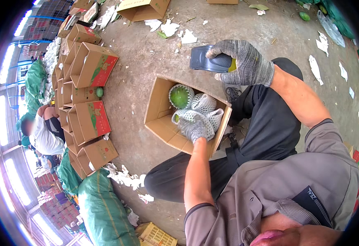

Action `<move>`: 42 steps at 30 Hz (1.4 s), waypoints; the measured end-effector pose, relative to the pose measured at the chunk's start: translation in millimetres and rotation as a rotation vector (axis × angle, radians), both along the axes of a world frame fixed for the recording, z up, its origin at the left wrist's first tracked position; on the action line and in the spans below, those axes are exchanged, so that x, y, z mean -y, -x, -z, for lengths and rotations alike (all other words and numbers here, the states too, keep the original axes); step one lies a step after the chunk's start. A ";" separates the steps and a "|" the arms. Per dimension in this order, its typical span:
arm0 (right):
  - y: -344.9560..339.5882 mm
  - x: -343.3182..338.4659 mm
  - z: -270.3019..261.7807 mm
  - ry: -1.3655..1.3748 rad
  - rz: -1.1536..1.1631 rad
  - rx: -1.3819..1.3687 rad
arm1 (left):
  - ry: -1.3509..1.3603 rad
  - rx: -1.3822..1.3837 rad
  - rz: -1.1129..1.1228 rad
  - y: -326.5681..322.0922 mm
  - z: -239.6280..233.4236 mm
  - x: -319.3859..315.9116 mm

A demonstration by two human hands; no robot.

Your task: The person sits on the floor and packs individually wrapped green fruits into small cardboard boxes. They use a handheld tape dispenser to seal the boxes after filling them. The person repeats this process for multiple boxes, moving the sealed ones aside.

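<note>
An uncovered cardboard box (159, 103) stands tilted on the floor before my crossed legs. In it lie several green fruits, apparently papayas, in white foam net sleeves; one bare-topped fruit (180, 97) sits at the far left corner. My left hand (194, 127), in a grey glove and blurred, reaches inside and lies over a foam-sleeved fruit (208, 127); whether its fingers grip is unclear. Above the box's far side, my gloved right hand (244, 63) holds a dark device with a yellow part, likely a packing-tape dispenser (202, 58).
Several cardboard boxes (90, 123) printed red and green stand in rows at left, with a loose green fruit (99, 92) beside them. Behind them a person (45, 135) sits. Green sacks (102, 209) and a yellow crate (158, 235) lie lower left. Paper scraps (188, 37) litter the concrete.
</note>
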State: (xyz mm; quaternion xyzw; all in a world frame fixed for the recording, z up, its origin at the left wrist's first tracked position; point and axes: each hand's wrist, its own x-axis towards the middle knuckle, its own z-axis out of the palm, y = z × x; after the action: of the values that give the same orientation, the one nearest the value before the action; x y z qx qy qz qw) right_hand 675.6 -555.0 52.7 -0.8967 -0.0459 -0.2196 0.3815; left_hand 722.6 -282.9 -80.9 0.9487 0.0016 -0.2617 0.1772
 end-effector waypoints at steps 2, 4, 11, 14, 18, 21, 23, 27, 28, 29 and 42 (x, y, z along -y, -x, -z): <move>1.3 0.7 -0.6 -0.054 0.011 0.010 | -0.060 -0.036 -0.021 -3.2 -14.6 28.0; 3.0 -2.4 -0.9 -0.135 0.019 0.025 | -0.104 0.179 0.012 10.6 -2.7 36.8; 34.8 -17.8 3.6 -0.751 0.223 0.082 | -0.053 0.542 0.292 16.8 39.0 -10.0; 57.5 -35.6 9.0 -0.918 0.283 0.105 | -0.073 0.542 -0.086 15.6 27.5 28.7; 73.4 -71.1 -23.7 -1.479 0.145 0.311 | 0.075 0.108 -0.500 -7.9 26.6 -1.1; 107.9 -58.9 18.5 -1.720 0.227 0.002 | 0.110 0.012 -0.395 -24.4 66.4 -5.8; 107.8 -77.5 23.3 -1.911 0.193 -0.144 | 0.181 -0.020 -0.473 -26.9 82.6 -18.2; 112.5 -91.0 48.1 -2.001 0.205 -0.164 | 0.148 -0.082 -0.855 -20.9 89.2 -10.7; 111.7 -94.7 47.2 -2.029 0.229 -0.152 | 0.112 -0.125 -0.987 -15.0 82.2 -7.9; 110.4 -93.7 40.3 -2.048 0.182 -0.167 | 0.075 -0.169 -1.119 -8.8 79.9 -6.3; 103.1 -89.2 26.6 -1.699 0.210 -0.208 | -0.036 0.291 1.012 -32.1 -9.2 -7.6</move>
State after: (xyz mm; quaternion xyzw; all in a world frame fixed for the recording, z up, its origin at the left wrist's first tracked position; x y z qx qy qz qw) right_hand 572.5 -465.8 26.1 -0.3225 0.2524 -0.1305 0.9029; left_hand 754.7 -275.3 -71.7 0.8602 -0.4768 -0.1803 0.0106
